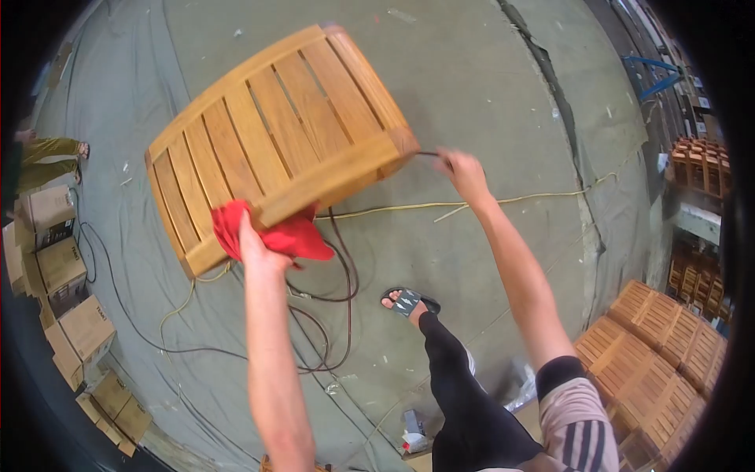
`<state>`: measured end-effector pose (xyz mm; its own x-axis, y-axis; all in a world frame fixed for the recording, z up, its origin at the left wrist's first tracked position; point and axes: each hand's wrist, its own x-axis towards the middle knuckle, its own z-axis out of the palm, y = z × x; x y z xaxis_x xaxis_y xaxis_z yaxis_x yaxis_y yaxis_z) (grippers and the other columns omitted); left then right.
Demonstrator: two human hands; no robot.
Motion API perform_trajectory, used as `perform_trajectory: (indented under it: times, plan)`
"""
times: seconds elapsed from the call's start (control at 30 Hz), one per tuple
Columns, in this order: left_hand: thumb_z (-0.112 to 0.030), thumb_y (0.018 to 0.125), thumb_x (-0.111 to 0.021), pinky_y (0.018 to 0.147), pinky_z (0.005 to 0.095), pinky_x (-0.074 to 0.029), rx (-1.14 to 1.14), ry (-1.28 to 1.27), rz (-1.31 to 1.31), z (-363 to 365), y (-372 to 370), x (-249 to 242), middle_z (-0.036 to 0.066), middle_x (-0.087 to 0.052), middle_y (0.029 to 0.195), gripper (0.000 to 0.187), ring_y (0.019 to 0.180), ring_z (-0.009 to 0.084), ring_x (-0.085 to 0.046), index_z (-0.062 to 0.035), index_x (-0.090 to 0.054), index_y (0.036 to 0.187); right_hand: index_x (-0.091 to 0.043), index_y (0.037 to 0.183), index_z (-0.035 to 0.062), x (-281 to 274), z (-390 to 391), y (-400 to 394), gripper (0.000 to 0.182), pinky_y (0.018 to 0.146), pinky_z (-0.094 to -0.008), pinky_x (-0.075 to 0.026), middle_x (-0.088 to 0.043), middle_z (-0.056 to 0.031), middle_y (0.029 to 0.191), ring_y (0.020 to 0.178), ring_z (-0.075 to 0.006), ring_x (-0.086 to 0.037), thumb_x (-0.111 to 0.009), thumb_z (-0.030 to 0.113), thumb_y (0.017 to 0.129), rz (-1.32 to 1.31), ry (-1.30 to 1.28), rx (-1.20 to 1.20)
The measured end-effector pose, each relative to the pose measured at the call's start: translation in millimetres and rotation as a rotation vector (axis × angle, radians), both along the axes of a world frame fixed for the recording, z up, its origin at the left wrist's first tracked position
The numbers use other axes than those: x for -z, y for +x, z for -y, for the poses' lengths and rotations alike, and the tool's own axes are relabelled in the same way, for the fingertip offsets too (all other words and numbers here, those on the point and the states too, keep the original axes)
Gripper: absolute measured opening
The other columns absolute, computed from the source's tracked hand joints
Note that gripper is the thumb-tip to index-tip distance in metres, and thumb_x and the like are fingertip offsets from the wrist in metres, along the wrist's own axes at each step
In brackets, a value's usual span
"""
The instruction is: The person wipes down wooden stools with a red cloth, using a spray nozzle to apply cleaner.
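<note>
A slatted wooden panel (pixel 259 130), like a small tabletop with curved ends, is tilted in front of me. My left hand (pixel 259 253) is closed on a red cloth (pixel 303 238) at the panel's near edge. Its thumb lies over the cloth, and the other fingers are mostly hidden. My right hand (pixel 464 175), slightly blurred, is closed around a thin dark rod-like thing (pixel 427 153) whose far end meets the panel's right corner. The kind of tool cannot be made out. What supports the panel from below is hidden.
Dark hoses (pixel 346 295) and a yellow cord (pixel 464 205) cross the sheet-covered floor (pixel 236 409). Cardboard boxes (pixel 79 330) line the left, near another person's legs (pixel 51 161). Stacked slatted wooden pieces (pixel 653 354) stand at the lower right. My sandalled foot (pixel 407 302) is below the panel.
</note>
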<state>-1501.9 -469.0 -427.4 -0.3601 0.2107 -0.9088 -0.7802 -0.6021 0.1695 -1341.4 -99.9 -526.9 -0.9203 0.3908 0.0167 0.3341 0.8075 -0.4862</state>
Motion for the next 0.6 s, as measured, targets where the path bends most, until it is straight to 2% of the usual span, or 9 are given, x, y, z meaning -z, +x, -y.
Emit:
perform_trajectory:
  times: [0.17,0.23,0.3,0.33,0.37,0.43,0.5,0.53,0.6]
  plan:
    - [-0.065,0.087,-0.055,0.104,0.0589,-0.038,0.011,-0.391,-0.109,-22,-77,-2,0.009,-0.059,0.132,0.066,0.120,0.0321,-0.056,-0.0155,-0.054,0.132,-0.065,0.086,-0.0022,98,40,320,0.045,0.078,-0.0509,-0.050,-0.065,-0.0247,0.089,0.090,-0.0441,-0.061,-0.072,0.043,0.084,0.721,-0.211,0.409]
    - [-0.064,0.087,-0.056,0.102,0.0586,-0.040,-0.009,-0.467,-0.129,-35,-78,-8,0.009,-0.059,0.131,0.066,0.120,0.0320,-0.056,-0.0154,-0.053,0.132,-0.066,0.085,-0.0016,76,70,459,0.048,0.084,-0.0509,-0.051,-0.065,-0.0266,0.093,0.094,-0.0463,-0.061,-0.074,0.045,0.081,1.074,-0.212,0.229]
    - [-0.062,0.088,-0.057,0.100,0.0575,-0.043,0.076,-0.597,-0.076,-39,-63,-31,0.010,-0.058,0.132,0.065,0.121,0.0319,-0.055,-0.0155,-0.052,0.133,-0.068,0.081,-0.0005,9,92,560,0.041,0.081,-0.0497,-0.052,-0.068,-0.0248,0.095,0.093,-0.0448,-0.063,-0.079,0.038,0.077,1.342,-0.358,0.300]
    - [-0.060,0.089,-0.057,0.100,0.0562,-0.044,0.032,-0.474,-0.102,-32,-54,-19,0.009,-0.058,0.133,0.064,0.122,0.0316,-0.055,-0.0158,-0.051,0.135,-0.067,0.077,-0.0043,-38,102,604,0.043,0.070,-0.0474,-0.054,-0.069,-0.0235,0.083,0.079,-0.0396,-0.068,-0.081,0.037,0.076,1.277,-0.264,0.068]
    - [-0.059,0.090,-0.057,0.100,0.0548,-0.045,-0.015,-0.349,-0.132,-16,-42,10,0.009,-0.057,0.133,0.063,0.122,0.0314,-0.054,-0.0161,-0.050,0.136,-0.067,0.077,-0.0064,-82,103,632,0.047,0.058,-0.0423,-0.054,-0.068,-0.0183,0.072,0.063,-0.0312,-0.069,-0.077,0.039,0.082,1.419,-0.587,0.539]
    - [-0.055,0.092,-0.056,0.101,0.0510,-0.046,-0.090,-0.318,-0.230,2,-10,55,0.007,-0.055,0.135,0.061,0.123,0.0298,-0.053,-0.0167,-0.047,0.138,-0.068,0.083,-0.0058,-160,114,675,0.040,0.050,-0.0373,-0.051,-0.066,-0.0115,0.061,0.051,-0.0196,-0.064,-0.074,0.033,0.087,1.430,-0.673,0.640]
    - [-0.052,0.094,-0.057,0.102,0.0475,-0.046,-0.113,-0.467,-0.353,13,35,97,0.006,-0.052,0.137,0.060,0.123,0.0269,-0.053,-0.0173,-0.045,0.140,-0.073,0.090,0.0007,-229,105,682,0.031,0.056,-0.0356,-0.052,-0.071,-0.0125,0.071,0.061,-0.0209,-0.069,-0.074,0.032,0.086,1.522,-0.573,0.588]
    - [-0.053,0.094,-0.055,0.101,0.0473,-0.046,-0.081,-0.495,-0.400,23,51,114,0.006,-0.053,0.136,0.059,0.122,0.0274,-0.054,-0.0166,-0.045,0.139,-0.073,0.092,0.0006,-245,106,713,0.032,0.067,-0.0374,-0.054,-0.073,-0.0147,0.081,0.078,-0.0254,-0.073,-0.076,0.031,0.083,1.338,-0.450,0.487]
    - [-0.053,0.094,-0.053,0.097,0.0476,-0.048,0.058,-0.600,-0.478,34,79,119,0.009,-0.058,0.128,0.056,0.116,0.0299,-0.058,-0.0138,-0.049,0.134,-0.075,0.095,0.0034,-217,83,815,0.037,0.076,-0.0381,-0.054,-0.074,-0.0169,0.088,0.089,-0.0271,-0.072,-0.075,0.037,0.080,1.362,-0.512,0.566]
